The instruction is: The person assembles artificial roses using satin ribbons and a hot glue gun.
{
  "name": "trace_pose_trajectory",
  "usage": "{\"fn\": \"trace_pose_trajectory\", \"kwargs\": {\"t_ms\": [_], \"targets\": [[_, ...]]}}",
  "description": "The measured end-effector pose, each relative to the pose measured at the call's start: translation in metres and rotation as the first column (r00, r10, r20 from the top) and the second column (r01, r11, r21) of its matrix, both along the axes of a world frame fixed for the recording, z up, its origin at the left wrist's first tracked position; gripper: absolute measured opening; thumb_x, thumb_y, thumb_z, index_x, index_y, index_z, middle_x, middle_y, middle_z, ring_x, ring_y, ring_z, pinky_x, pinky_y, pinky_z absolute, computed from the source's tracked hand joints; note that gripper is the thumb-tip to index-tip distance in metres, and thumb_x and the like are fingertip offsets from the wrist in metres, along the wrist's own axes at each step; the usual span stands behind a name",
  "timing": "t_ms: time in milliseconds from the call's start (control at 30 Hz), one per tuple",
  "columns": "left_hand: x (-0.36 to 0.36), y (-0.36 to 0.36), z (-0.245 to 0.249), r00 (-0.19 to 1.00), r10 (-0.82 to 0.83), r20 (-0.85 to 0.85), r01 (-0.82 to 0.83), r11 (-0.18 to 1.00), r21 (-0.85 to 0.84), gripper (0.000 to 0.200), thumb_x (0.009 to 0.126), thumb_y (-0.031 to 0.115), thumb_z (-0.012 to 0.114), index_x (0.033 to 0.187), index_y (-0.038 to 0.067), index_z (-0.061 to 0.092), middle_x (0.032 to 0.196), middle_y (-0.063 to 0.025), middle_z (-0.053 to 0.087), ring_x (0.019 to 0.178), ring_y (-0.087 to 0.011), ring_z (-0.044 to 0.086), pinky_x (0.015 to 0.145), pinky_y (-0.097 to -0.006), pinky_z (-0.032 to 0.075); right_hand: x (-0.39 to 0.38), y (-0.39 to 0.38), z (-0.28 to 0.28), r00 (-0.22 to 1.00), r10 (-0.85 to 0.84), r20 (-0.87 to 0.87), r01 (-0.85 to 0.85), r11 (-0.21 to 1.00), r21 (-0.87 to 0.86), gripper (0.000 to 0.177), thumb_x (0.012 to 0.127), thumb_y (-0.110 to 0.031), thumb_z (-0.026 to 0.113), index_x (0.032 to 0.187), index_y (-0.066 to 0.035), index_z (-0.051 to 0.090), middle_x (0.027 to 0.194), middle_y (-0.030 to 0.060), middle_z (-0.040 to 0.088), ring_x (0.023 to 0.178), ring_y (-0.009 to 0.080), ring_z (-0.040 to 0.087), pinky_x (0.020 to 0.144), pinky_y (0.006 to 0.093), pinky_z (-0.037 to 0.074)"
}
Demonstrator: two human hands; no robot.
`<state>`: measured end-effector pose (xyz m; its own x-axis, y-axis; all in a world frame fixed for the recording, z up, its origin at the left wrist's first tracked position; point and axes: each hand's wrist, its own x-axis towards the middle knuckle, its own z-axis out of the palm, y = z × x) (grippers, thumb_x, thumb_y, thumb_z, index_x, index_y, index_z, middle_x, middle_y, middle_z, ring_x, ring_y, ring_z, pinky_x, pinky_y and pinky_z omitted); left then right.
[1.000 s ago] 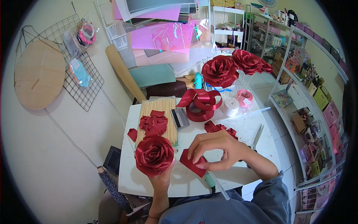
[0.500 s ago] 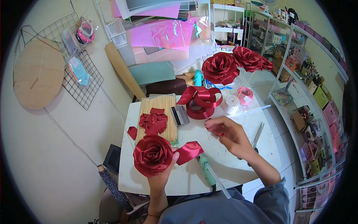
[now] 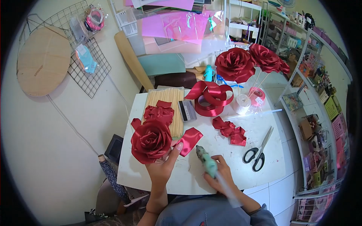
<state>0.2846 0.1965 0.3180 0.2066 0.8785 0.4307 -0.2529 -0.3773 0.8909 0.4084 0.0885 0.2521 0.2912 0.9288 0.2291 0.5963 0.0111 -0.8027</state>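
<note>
My left hand (image 3: 161, 169) is closed around the underside of a dark red satin ribbon rose (image 3: 151, 141). Between its thumb and fingers it also pinches a loose red ribbon petal (image 3: 190, 141), which sticks out to the right. A mint-green hot glue gun (image 3: 207, 162) is gripped in my right hand (image 3: 222, 176), nozzle pointing up and left toward the petal but apart from it. The clear glue stick (image 3: 229, 190) trails from its back end, blurred. Several folded red petals (image 3: 230, 130) lie on the white table (image 3: 196, 180), beyond my right hand.
Black-handled scissors (image 3: 258, 154) rest at the right. Bamboo sticks (image 3: 177, 109) lie under more red petals (image 3: 158, 113), beside a card (image 3: 187, 110). Behind are a red ribbon roll (image 3: 209, 107), finished roses (image 3: 235, 64) in a white cup (image 3: 241, 104), and pink tape (image 3: 258, 96).
My right hand has come down and left and picked up the glue gun from the table. Several petals now lie where that hand was. The rose has shifted slightly up and left.
</note>
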Motion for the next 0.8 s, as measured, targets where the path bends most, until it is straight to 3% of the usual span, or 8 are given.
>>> {"fn": "trace_pose_trajectory", "kwargs": {"t_ms": [67, 100, 133, 233, 267, 367, 400, 800], "targets": [[0.0, 0.003, -0.002, 1.0, -0.004, 0.023, 0.004, 1.0, 0.002, 0.034, 0.067, -0.01, 0.06, 0.097, -0.006, 0.043, 0.084, -0.0093, 0.056, 0.072, -0.0104, 0.054, 0.064, -0.0219, 0.046, 0.003, -0.003, 0.002, 0.899, 0.132, -0.418, -0.077, 0.986, 0.144, 0.032, 0.07, -0.011, 0.058, 0.096, 0.003, 0.048, 0.089, 0.0136, 0.047, 0.075, 0.0228, 0.052, 0.066, 0.0286, 0.042], [0.001, 0.004, -0.003, 0.999, -0.009, 0.05, 0.008, 1.0, 0.004, 0.034, 0.067, -0.01, 0.06, 0.097, -0.006, 0.043, 0.082, -0.0096, 0.056, 0.071, -0.0104, 0.055, 0.064, -0.0215, 0.046, -0.001, -0.01, 0.016, 0.776, -0.008, -0.631, -0.048, 0.996, -0.072, 0.026, 0.07, -0.009, 0.059, 0.093, 0.001, 0.052, 0.087, 0.0102, 0.051, 0.073, 0.0174, 0.052, 0.065, 0.0251, 0.042], [0.001, 0.003, -0.002, 0.999, -0.009, 0.046, 0.009, 1.0, 0.001, 0.034, 0.067, -0.01, 0.06, 0.097, -0.006, 0.043, 0.082, -0.0096, 0.056, 0.071, -0.0104, 0.055, 0.064, -0.0215, 0.046, -0.002, -0.014, 0.023, 0.774, -0.011, -0.634, -0.047, 0.996, -0.075, 0.026, 0.07, -0.009, 0.059, 0.093, 0.001, 0.052, 0.087, 0.0102, 0.051, 0.073, 0.0174, 0.052, 0.065, 0.0251, 0.042], [0.004, 0.0, 0.002, 0.999, 0.009, 0.041, -0.008, 0.999, -0.035, 0.034, 0.067, -0.01, 0.06, 0.096, -0.006, 0.043, 0.082, -0.0105, 0.057, 0.071, -0.0105, 0.054, 0.063, -0.0205, 0.045, -0.002, -0.016, 0.034, 0.963, 0.109, -0.248, -0.069, 0.984, 0.165, 0.017, 0.068, -0.011, 0.063, 0.081, -0.001, 0.056, 0.082, 0.0092, 0.053, 0.067, 0.0167, 0.054, 0.057, 0.0243, 0.044], [0.006, -0.002, 0.002, 0.998, 0.034, 0.044, -0.032, 0.999, -0.042, 0.031, 0.066, -0.01, 0.06, 0.093, -0.006, 0.046, 0.082, -0.0099, 0.057, 0.071, -0.0104, 0.054, 0.064, -0.0209, 0.044, -0.002, -0.015, 0.035, 0.962, 0.108, -0.251, -0.068, 0.984, 0.162, 0.017, 0.068, -0.011, 0.063, 0.081, -0.001, 0.056, 0.082, 0.0092, 0.053, 0.067, 0.0167, 0.054, 0.057, 0.0243, 0.044], [0.005, 0.0, -0.003, 0.997, 0.069, -0.02, -0.068, 0.997, 0.033, 0.024, 0.066, -0.008, 0.062, 0.087, -0.006, 0.052, 0.081, -0.0081, 0.058, 0.07, -0.0105, 0.054, 0.065, -0.0223, 0.044, -0.002, -0.009, 0.032, 0.99, 0.135, 0.038, -0.141, 0.948, 0.286, 0.021, 0.064, -0.013, 0.067, 0.077, -0.002, 0.057, 0.075, 0.0069, 0.054, 0.066, 0.0176, 0.055, 0.051, 0.024, 0.045], [0.005, 0.0, -0.003, 0.993, 0.089, -0.081, -0.08, 0.99, 0.114, 0.02, 0.065, -0.007, 0.063, 0.084, -0.005, 0.055, 0.081, -0.0069, 0.059, 0.07, -0.0108, 0.054, 0.066, -0.0234, 0.044, -0.002, -0.009, 0.033, 0.99, 0.133, 0.039, -0.139, 0.948, 0.287, 0.021, 0.064, -0.013, 0.067, 0.077, -0.002, 0.057, 0.075, 0.0069, 0.054, 0.066, 0.0176, 0.055, 0.051, 0.024, 0.045], [0.006, -0.005, 0.002, 0.993, 0.086, -0.083, -0.08, 0.994, 0.074, 0.015, 0.065, -0.005, 0.064, 0.079, -0.003, 0.059, 0.076, -0.006, 0.06, 0.069, -0.0099, 0.054, 0.064, -0.0234, 0.044, -0.005, -0.007, 0.032, 0.988, 0.139, 0.063, -0.15, 0.959, 0.239, 0.019, 0.065, -0.016, 0.066, 0.074, -0.002, 0.057, 0.069, 0.0059, 0.053, 0.062, 0.0177, 0.053, 0.048, 0.0252, 0.044]]}}
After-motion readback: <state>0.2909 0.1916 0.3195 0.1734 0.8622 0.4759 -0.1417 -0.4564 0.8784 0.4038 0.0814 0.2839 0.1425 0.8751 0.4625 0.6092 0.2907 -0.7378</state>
